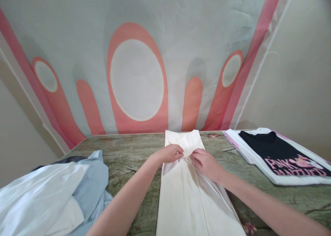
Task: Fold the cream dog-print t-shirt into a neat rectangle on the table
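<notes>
Left hand (173, 153) and right hand (206, 163) pinch cream garment (181, 198) between fingers (180, 153). Apparent step: adjustment. Next: probably smooth beside fingers.

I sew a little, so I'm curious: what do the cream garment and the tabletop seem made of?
The cream garment looks like matte cloth, perhaps cotton or linen, judging by its soft folds. The tabletop shows dull, weathered wood grain, but reddish flower motifs hint at a printed covering.
</notes>
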Action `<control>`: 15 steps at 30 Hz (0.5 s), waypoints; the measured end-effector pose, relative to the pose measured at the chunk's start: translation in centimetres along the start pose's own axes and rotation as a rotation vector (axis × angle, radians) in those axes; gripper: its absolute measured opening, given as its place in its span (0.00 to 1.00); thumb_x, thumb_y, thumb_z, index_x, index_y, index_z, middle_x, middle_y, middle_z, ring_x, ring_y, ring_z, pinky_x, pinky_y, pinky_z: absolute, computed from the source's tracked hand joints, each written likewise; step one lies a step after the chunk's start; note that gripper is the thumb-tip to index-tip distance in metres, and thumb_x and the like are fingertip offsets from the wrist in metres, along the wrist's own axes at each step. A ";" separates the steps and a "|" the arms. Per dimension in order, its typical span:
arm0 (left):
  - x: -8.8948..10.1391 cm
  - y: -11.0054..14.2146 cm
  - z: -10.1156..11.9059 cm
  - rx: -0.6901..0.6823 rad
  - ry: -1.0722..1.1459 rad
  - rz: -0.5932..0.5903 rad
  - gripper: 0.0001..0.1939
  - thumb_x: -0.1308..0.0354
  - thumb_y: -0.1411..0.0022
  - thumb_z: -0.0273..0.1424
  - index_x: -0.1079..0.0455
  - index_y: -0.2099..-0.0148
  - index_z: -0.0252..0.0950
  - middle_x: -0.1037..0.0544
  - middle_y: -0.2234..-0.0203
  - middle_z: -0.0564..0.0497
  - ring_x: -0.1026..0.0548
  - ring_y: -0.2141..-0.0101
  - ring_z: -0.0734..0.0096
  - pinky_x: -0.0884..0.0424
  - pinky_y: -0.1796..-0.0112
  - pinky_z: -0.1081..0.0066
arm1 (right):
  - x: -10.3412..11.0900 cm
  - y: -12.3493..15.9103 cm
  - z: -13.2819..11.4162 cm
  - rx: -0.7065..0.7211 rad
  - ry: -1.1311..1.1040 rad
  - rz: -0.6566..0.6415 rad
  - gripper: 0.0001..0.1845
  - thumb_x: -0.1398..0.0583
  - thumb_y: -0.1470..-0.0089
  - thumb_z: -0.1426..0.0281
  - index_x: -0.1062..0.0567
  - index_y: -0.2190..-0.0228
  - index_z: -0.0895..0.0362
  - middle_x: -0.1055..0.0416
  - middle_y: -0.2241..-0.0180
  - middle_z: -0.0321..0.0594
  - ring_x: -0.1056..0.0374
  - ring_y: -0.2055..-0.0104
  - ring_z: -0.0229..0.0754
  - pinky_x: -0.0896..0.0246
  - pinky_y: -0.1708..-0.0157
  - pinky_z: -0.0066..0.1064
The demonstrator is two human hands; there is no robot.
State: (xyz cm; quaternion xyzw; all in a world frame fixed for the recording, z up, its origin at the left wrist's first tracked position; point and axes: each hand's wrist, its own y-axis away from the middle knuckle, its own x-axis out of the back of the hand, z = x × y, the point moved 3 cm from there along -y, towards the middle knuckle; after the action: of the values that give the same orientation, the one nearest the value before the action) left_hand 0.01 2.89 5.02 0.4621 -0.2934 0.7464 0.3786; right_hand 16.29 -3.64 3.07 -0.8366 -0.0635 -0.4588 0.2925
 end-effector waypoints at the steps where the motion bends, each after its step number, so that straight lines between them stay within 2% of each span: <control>1: 0.1 0.1 -0.1 0.015 0.027 -0.007 0.11 0.49 0.42 0.27 0.25 0.64 0.34 0.25 0.59 0.46 0.28 0.60 0.68 0.37 0.58 0.74 | -0.1 -0.6 0.3 -0.025 0.002 0.008 0.11 0.48 0.46 0.76 0.26 0.70 0.58 0.32 0.68 0.41 0.36 0.64 0.40 0.41 0.61 0.33; 5: 0.1 0.3 -0.6 0.045 0.142 -0.040 0.11 0.48 0.42 0.29 0.25 0.64 0.34 0.26 0.56 0.47 0.27 0.60 0.69 0.36 0.59 0.75 | -1.3 -1.8 1.1 -0.140 -0.038 0.060 0.08 0.46 0.47 0.73 0.28 0.74 0.58 0.34 0.72 0.38 0.36 0.70 0.38 0.42 0.67 0.30; 8: 0.2 0.3 -1.5 0.095 0.216 -0.023 0.12 0.48 0.42 0.32 0.25 0.63 0.34 0.24 0.60 0.49 0.27 0.64 0.71 0.35 0.62 0.77 | -2.4 -1.3 0.6 -0.122 -0.065 0.055 0.07 0.47 0.46 0.74 0.29 0.72 0.58 0.35 0.70 0.38 0.36 0.68 0.38 0.41 0.65 0.30; 11: 0.5 0.1 -3.2 0.236 0.181 0.168 0.13 0.50 0.41 0.31 0.26 0.60 0.34 0.22 0.66 0.50 0.27 0.66 0.72 0.35 0.63 0.76 | -2.9 -0.6 0.1 -0.099 -0.067 0.055 0.08 0.48 0.46 0.75 0.29 0.70 0.57 0.35 0.68 0.38 0.36 0.66 0.38 0.41 0.63 0.30; 13: 0.8 0.1 -4.7 0.366 0.076 0.332 0.13 0.51 0.42 0.28 0.27 0.58 0.34 0.23 0.64 0.49 0.27 0.63 0.71 0.35 0.61 0.75 | -2.9 -0.4 0.0 -0.093 -0.070 0.059 0.08 0.48 0.45 0.74 0.29 0.70 0.57 0.35 0.68 0.38 0.36 0.66 0.38 0.41 0.63 0.30; 15: 0.8 0.0 -5.9 0.477 -0.056 0.395 0.14 0.51 0.42 0.28 0.27 0.57 0.34 0.23 0.62 0.48 0.28 0.62 0.70 0.35 0.60 0.74 | -2.8 -0.4 0.0 -0.089 -0.073 0.070 0.08 0.48 0.45 0.74 0.29 0.70 0.56 0.35 0.68 0.37 0.35 0.66 0.38 0.41 0.64 0.30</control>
State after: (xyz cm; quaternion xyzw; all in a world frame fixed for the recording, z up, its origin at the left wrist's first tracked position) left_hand -3.02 7.74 3.41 0.4923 -0.2044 0.8403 0.0987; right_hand 14.55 -2.86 0.99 -0.8667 -0.0244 -0.4197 0.2684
